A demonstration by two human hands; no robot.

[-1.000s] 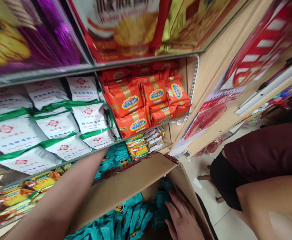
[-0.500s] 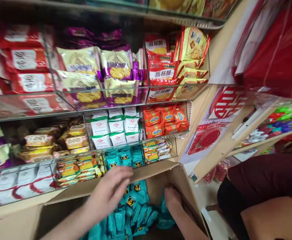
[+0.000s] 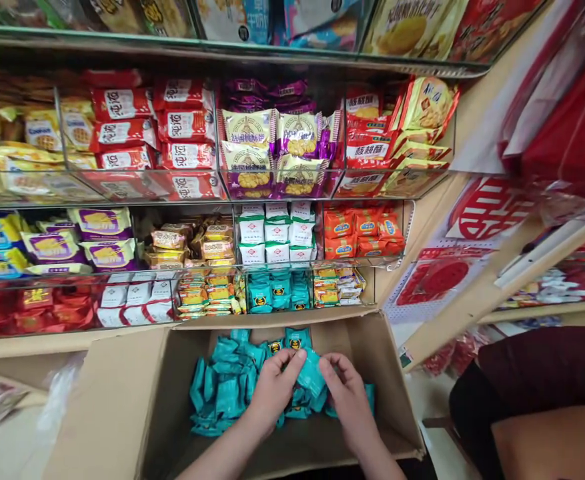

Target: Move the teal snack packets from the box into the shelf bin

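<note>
My left hand (image 3: 278, 383) and right hand (image 3: 347, 393) are pinching one little teal packet (image 3: 311, 375). I am holding it over the big box (image 3: 107, 400), where more teal packets (image 3: 229, 397) are lying. I can't quite tell if it is touching them.

Packets (image 3: 229, 398) glossy, crinkled plastic; box (image 3: 379, 360) matt cardboard.

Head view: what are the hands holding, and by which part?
A teal packet, pinched at opposite sides by the left hand and right hand.
</note>
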